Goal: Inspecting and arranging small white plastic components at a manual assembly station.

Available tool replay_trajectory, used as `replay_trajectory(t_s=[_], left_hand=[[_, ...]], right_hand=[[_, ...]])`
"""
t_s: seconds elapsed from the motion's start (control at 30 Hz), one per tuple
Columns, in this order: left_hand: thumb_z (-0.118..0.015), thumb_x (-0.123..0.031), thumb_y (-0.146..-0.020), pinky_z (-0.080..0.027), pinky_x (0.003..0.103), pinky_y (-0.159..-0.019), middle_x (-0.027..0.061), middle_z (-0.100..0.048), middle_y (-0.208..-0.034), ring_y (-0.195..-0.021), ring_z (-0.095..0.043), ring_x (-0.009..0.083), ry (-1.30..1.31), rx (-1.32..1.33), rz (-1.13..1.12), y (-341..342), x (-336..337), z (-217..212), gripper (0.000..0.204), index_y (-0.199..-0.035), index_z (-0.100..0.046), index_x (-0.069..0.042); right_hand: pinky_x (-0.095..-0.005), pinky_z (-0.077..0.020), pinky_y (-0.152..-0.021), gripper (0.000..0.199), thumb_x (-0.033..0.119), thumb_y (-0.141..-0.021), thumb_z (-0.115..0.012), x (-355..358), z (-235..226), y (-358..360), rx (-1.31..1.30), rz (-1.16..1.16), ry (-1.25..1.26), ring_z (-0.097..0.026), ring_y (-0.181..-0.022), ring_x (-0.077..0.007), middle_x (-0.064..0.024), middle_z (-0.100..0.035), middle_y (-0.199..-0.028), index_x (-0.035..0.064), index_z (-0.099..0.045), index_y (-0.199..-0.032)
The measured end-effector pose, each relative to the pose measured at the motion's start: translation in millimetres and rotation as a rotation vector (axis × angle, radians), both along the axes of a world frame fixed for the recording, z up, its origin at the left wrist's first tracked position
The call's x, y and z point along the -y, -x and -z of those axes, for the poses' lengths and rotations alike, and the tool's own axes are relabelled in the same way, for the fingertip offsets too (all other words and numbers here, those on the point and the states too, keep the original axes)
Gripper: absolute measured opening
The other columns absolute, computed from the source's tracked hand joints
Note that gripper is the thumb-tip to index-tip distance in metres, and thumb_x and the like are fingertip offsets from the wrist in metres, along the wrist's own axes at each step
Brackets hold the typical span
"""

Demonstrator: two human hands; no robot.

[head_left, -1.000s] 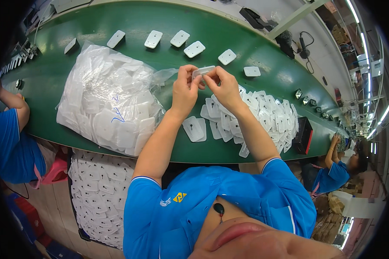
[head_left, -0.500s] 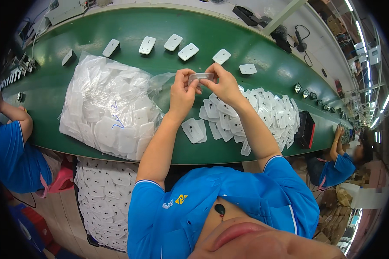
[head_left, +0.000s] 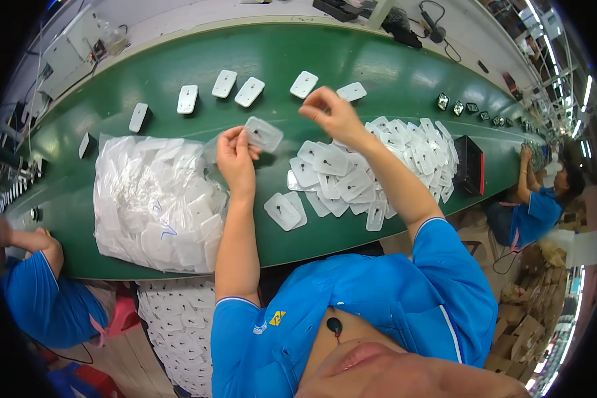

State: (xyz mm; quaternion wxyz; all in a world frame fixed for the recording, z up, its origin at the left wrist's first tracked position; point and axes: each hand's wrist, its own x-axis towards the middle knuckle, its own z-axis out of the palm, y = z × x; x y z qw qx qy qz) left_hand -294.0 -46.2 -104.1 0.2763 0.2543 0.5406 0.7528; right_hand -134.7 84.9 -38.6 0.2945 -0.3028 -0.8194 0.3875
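Note:
My left hand [head_left: 237,156] pinches a translucent white plastic cover [head_left: 264,134] by its left edge, above the green table; a dark mark shows at the cover's middle. My right hand [head_left: 338,118] is raised to the right of it, fingers loosely curled and apart, with nothing visible between them. Just beyond its fingertips stands a white-topped block [head_left: 304,85], one of several in a row. Below my right forearm lies a heap of similar white covers [head_left: 351,182], with a small pair of covers [head_left: 283,211] apart at its near left.
A clear bag full of white pieces [head_left: 156,205] lies left of my left forearm. A black box with a red edge [head_left: 469,166] stands beyond the heap's right side. Small dark parts [head_left: 459,107] line the far right. A tray of white pieces [head_left: 179,325] sits below the table. Co-workers sit at both sides.
My right hand has let go of the cover and moved apart to the right. My left hand has carried the cover left and tilted it face up. The whole view has shifted slightly.

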Motion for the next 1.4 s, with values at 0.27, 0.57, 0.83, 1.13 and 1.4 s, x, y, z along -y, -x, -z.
replay_trajectory(t_s=[0.27,0.57,0.83,1.13,1.4], left_hand=[[-0.056,-0.015,-0.087,-0.046,0.031,-0.068,0.0068,-0.06,-0.083,-0.073,-0.055,0.0201,0.353,-0.713,-0.086,6.7,-4.1,20.1,0.015,-0.099,-0.061,-0.007],[-0.064,-0.025,-0.081,-0.045,0.038,-0.074,0.0159,-0.05,-0.104,-0.085,-0.051,0.0307,0.72,-1.27,-0.065,-15.9,5.2,10.6,0.05,-0.122,-0.045,-0.004],[-0.066,-0.016,-0.077,-0.043,0.039,-0.082,0.0167,-0.05,-0.108,-0.093,-0.05,0.0332,0.63,-1.33,0.002,-23.3,-2.0,2.0,0.056,-0.125,-0.043,-0.003],[-0.064,-0.006,-0.074,-0.038,0.041,-0.089,0.0148,-0.053,-0.111,-0.097,-0.049,0.0328,0.464,-1.454,0.033,-13.7,-2.7,15.7,0.055,-0.125,-0.044,-0.004],[-0.064,-0.004,-0.074,-0.038,0.041,-0.09,0.0131,-0.054,-0.112,-0.099,-0.049,0.0323,0.448,-1.387,-0.04,-14.3,3.7,16.8,0.053,-0.124,-0.046,-0.005]], right_hand=[[-0.0326,-0.0461,-0.068,0.026,0.032,-0.083,-0.06,-156.0,22.9,-131.3,0.269,0.727,-0.412,-0.057,-0.076,-0.02,-0.0056,-0.06,-0.087,0.0087,-0.058,-0.093],[-0.0452,-0.0463,-0.078,0.044,0.039,-0.082,-0.059,-242.2,63.3,-280.7,0.807,1.371,-0.359,-0.055,-0.091,-0.0344,-0.0167,-0.054,-0.107,0.0061,-0.053,-0.11],[-0.0436,-0.0462,-0.081,0.038,0.025,-0.084,-0.055,-274.0,84.5,-312.4,0.7,1.29,-0.033,-0.054,-0.097,-0.0337,-0.0161,-0.05,-0.113,0.0098,-0.048,-0.118],[-0.0419,-0.0441,-0.076,0.032,0.015,-0.078,-0.056,-259.8,72.8,-272.6,1.013,1.114,-0.318,-0.054,-0.089,-0.033,-0.0145,-0.047,-0.105,0.0232,-0.049,-0.108],[-0.0409,-0.0435,-0.074,0.029,0.018,-0.073,-0.06,-224.9,56.0,-225.3,0.88,1.09,-0.463,-0.055,-0.083,-0.032,-0.013,-0.052,-0.09,0.0174,-0.049,-0.099]])
